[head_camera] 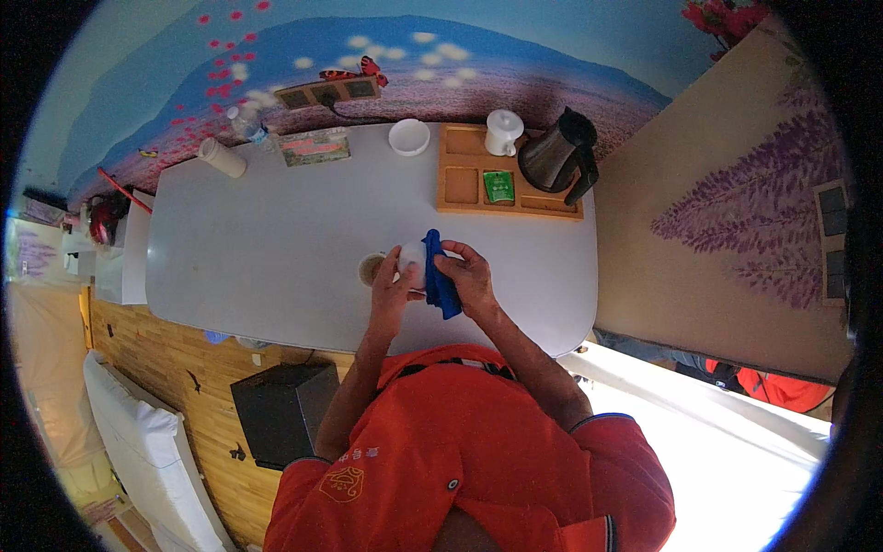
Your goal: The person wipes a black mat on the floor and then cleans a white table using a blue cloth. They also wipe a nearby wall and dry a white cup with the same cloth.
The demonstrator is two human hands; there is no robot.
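My left hand [394, 291] grips a white rounded vessel [412, 257], probably a small cup, holding it above the near part of the grey-white table [276, 255]. In my right hand [470, 276] is a blue cloth [439, 281], pressed against the vessel's right side and hanging down below it. The cloth hides that side of the vessel. Just left of my left fingers, a round, brownish dish-like thing [370, 269] with a pale rim shows on the tabletop; my hand partly covers it.
A wooden tray [476, 205] at the back right bears a lidded white mug [504, 131], a dark kettle [557, 153] and a green packet [499, 186]. Along the back stand a white bowl [409, 138], a printed card [316, 147], a plastic bottle [247, 125] and a pale cup [222, 157].
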